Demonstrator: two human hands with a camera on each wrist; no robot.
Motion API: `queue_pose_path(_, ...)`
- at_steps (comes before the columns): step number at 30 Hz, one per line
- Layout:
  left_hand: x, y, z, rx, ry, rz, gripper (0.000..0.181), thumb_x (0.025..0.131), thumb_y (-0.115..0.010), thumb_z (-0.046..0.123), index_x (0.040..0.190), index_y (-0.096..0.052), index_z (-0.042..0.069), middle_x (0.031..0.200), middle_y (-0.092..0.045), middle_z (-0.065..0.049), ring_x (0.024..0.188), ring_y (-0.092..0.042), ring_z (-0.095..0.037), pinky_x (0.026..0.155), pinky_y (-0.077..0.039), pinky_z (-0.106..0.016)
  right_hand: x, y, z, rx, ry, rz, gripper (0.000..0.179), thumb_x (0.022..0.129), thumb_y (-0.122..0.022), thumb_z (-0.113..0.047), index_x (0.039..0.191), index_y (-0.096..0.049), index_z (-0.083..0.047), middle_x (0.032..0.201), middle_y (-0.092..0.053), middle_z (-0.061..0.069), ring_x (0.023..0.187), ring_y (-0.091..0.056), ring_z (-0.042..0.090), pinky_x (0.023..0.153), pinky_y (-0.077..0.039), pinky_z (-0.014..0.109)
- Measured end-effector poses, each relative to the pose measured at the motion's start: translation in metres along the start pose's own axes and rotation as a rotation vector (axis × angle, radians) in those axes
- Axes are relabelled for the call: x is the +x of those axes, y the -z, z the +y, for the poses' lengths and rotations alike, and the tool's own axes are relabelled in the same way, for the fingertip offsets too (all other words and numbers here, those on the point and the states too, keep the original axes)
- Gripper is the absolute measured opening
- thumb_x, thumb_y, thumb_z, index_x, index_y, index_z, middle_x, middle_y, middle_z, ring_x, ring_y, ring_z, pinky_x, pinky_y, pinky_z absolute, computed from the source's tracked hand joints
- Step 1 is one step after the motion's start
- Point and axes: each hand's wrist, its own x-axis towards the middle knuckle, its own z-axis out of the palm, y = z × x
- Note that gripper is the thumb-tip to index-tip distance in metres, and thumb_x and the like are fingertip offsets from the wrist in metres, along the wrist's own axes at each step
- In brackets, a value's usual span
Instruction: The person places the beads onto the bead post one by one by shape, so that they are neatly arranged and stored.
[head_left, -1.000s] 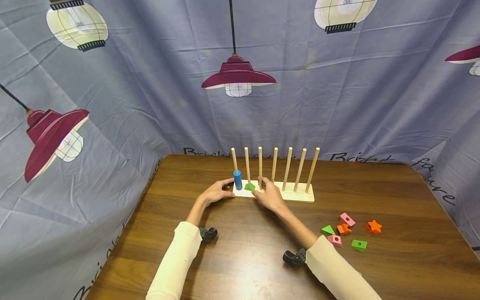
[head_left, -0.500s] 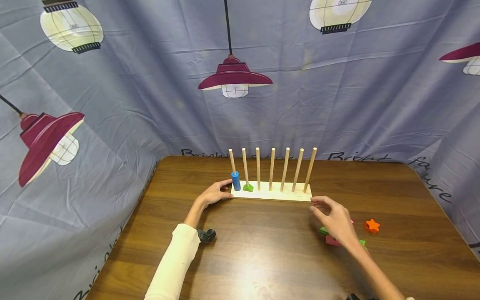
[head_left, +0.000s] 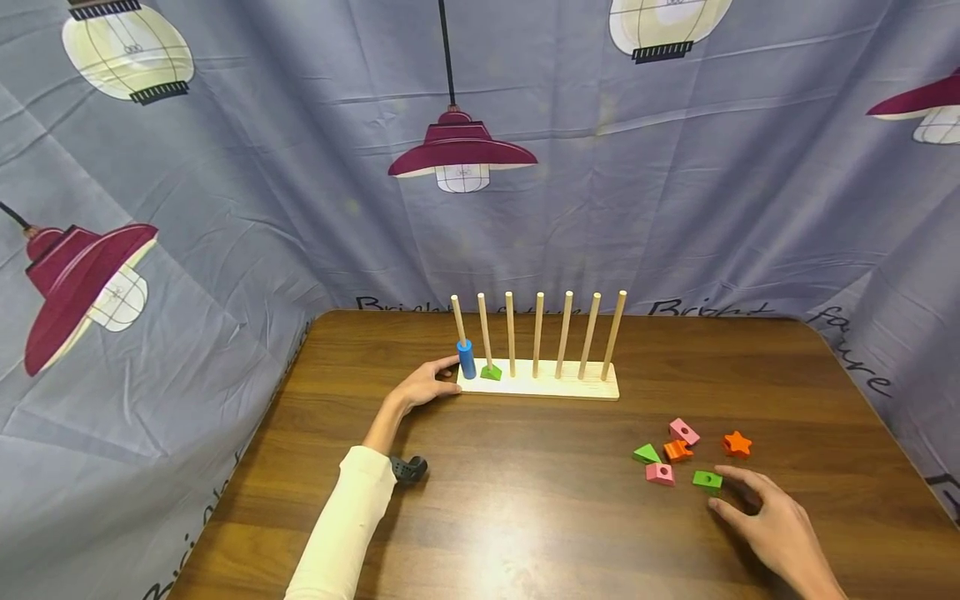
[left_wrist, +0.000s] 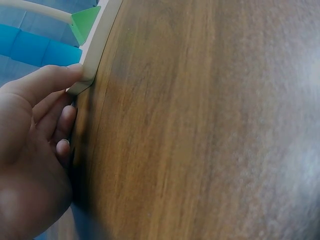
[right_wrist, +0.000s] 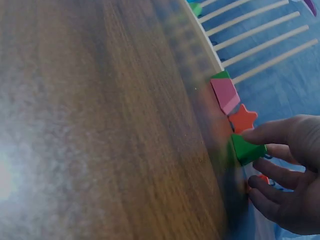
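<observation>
A light wooden peg board [head_left: 555, 384] with a row of upright pegs stands toward the back of the table. Blue cylindrical pieces [head_left: 467, 362] sit on its leftmost peg, and a green block [head_left: 491, 373] is at the foot of the second. My left hand [head_left: 420, 387] grips the board's left end, its thumb [left_wrist: 70, 74] on the near edge in the left wrist view. At the right, my right hand [head_left: 776, 521] spreads thumb and fingers around a green block with a hole [head_left: 707, 479]. The fingertips are right at that block, which overlaps the thumb in the right wrist view.
Left of the right hand lie two pink blocks [head_left: 684, 431], a green triangular block [head_left: 647, 453] and an orange piece [head_left: 678, 450]. An orange star [head_left: 737, 444] lies behind the green block. A grey-blue curtain [head_left: 570, 208] hangs behind the table [head_left: 450, 500].
My right hand has left the green block on the second peg and moved right and toward me to the loose blocks. The left hand still holds the board's end.
</observation>
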Motion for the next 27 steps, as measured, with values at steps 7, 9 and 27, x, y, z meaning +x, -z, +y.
queue_pose_path(7, -0.002, 0.001, 0.000, -0.007, -0.003, 0.003, 0.070, 0.089, -0.073, 0.016, 0.152, -0.043, 0.009, 0.145, -0.045, -0.019, 0.127, -0.043, -0.033, 0.106, -0.034, -0.051, 0.010, -0.006, 0.001, -0.031, 0.061, -0.027, 0.041, 0.081, -0.082, -0.010, 0.119, -0.068, -0.003, 0.111, -0.066, 0.026, 0.094, -0.066, 0.043, 0.076, -0.047, 0.063)
queue_pose_path(9, -0.002, 0.001, 0.001, -0.010, -0.004, 0.004, 0.071, 0.089, -0.073, 0.016, 0.152, -0.043, 0.008, 0.145, -0.046, -0.020, 0.127, -0.044, -0.033, 0.107, -0.034, -0.051, 0.015, -0.007, 0.000, -0.039, 0.071, -0.038, 0.037, 0.080, -0.082, -0.008, 0.115, -0.069, -0.003, 0.104, -0.068, 0.021, 0.088, -0.067, 0.038, 0.073, -0.049, 0.060)
queue_pose_path(27, -0.003, -0.001, 0.004, -0.014, 0.003, 0.006, 0.071, 0.088, -0.074, 0.016, 0.152, -0.044, 0.008, 0.143, -0.047, -0.019, 0.126, -0.045, -0.032, 0.106, -0.035, -0.049, 0.042, 0.005, -0.062, 0.059, 0.188, 0.050, 0.031, 0.083, -0.081, -0.014, 0.111, -0.072, -0.009, 0.096, -0.071, 0.004, 0.066, -0.054, 0.007, 0.056, -0.041, 0.027)
